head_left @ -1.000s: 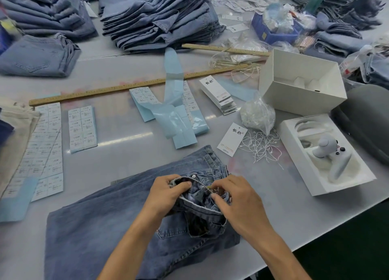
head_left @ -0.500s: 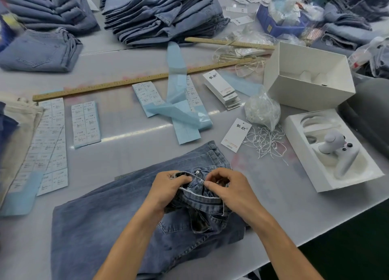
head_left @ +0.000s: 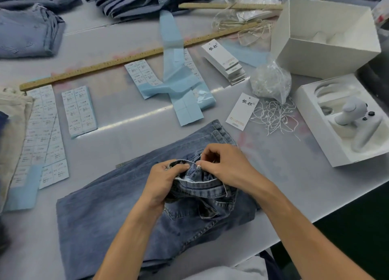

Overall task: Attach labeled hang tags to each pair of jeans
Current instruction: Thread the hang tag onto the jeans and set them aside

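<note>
Both hands are on the jeans [head_left: 109,212], which lie flat on the table [head_left: 294,170] at the near edge. The left hand [head_left: 162,183] grips the bunched waistband, fingers curled round the denim, while the right hand [head_left: 227,166] pinches the waistband edge between thumb and forefinger. One loose hang tag [head_left: 242,111] lies just beyond the jeans, beside a scatter of white strings [head_left: 273,115].

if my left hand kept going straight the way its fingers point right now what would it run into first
Most likely the right hand. The left hand grips the jeans waistband, fingers pointing right and a little away, and the right hand's fingertips pinch the same waistband almost against them. Depth is hard to judge.
</note>
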